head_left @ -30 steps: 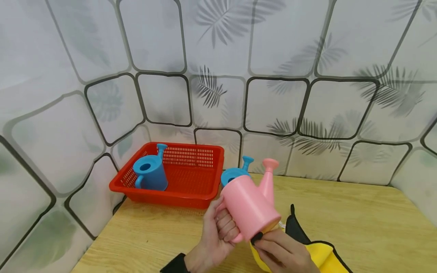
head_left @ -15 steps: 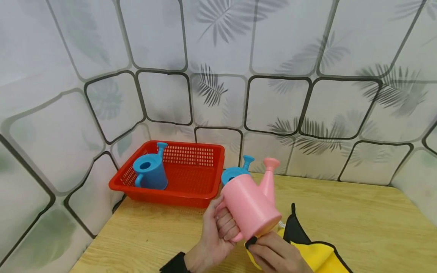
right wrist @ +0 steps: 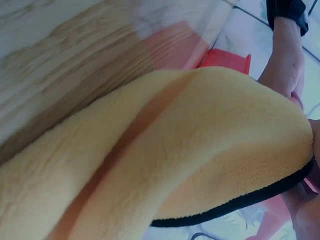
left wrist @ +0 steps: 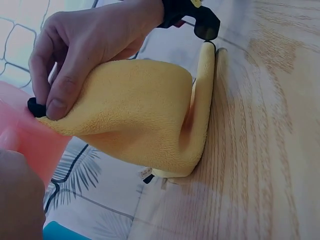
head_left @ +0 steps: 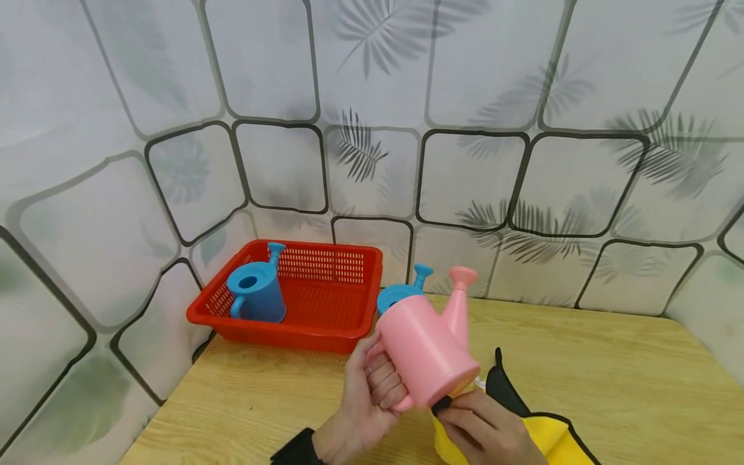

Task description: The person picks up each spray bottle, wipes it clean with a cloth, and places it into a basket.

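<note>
My left hand (head_left: 372,394) grips the handle of a pink watering can (head_left: 421,349), tilted with its spout up to the right. At the can's lower edge, my right hand (head_left: 488,426) pinches a black-edged corner of a yellow cloth (head_left: 552,436). In the left wrist view, the cloth (left wrist: 135,110) drapes from my right thumb and fingers (left wrist: 65,90) down to the table, its corner against the pink can (left wrist: 30,135). The right wrist view is mostly filled by folds of the cloth (right wrist: 225,125), with its black trim along the lower side.
A red plastic basket (head_left: 273,337) at the back left holds a blue watering can (head_left: 261,297). Another blue watering can (head_left: 396,295) stands right of the basket, partly hidden behind the pink one. The wooden table (head_left: 628,374) meets a patterned backdrop (head_left: 372,168).
My right hand slid a little left with the cloth corner along the can's bottom edge, then back right. The left hand and the pink watering can have barely moved.
</note>
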A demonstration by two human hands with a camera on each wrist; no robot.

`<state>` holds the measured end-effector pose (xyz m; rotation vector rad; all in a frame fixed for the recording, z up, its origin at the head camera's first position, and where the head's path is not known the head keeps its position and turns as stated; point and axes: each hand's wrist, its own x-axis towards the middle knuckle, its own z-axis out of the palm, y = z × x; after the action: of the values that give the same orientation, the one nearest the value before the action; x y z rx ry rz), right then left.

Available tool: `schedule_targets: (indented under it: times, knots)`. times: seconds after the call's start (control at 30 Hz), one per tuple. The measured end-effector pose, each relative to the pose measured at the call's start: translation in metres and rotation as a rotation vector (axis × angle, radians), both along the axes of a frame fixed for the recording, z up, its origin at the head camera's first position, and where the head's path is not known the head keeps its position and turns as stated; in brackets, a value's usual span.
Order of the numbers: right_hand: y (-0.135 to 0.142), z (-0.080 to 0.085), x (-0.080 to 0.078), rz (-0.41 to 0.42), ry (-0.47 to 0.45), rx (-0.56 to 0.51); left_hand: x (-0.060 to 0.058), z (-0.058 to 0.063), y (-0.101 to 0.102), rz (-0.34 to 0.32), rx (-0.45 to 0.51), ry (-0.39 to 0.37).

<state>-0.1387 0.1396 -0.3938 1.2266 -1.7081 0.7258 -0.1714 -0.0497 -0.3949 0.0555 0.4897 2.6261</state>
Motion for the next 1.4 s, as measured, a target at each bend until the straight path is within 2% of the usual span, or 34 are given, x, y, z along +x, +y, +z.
schedule_targets:
  times: [0.2,0.43,0.77,1.07,1.27,1.4]
  knots:
    - [0.014,-0.005,-0.008,-0.095,0.013,-0.037,0.001,-0.001,-0.001,-0.006,-0.007,-0.01]
    - [0.03,-0.007,-0.011,-0.218,-0.025,-0.051,0.001,-0.002,-0.002,-0.021,0.007,0.019]
    - [0.038,-0.007,-0.013,-0.26,-0.035,-0.073,0.001,-0.001,-0.003,-0.021,0.012,0.004]
    - [0.038,-0.008,-0.014,-0.245,-0.006,-0.072,0.002,-0.003,-0.003,-0.01,0.001,-0.003]
    - [0.036,-0.012,-0.012,-0.252,-0.064,-0.065,0.002,-0.005,-0.003,-0.014,0.003,0.004]
    - [0.033,-0.016,-0.012,-0.23,-0.07,-0.06,0.002,-0.006,-0.003,-0.011,-0.001,0.005]
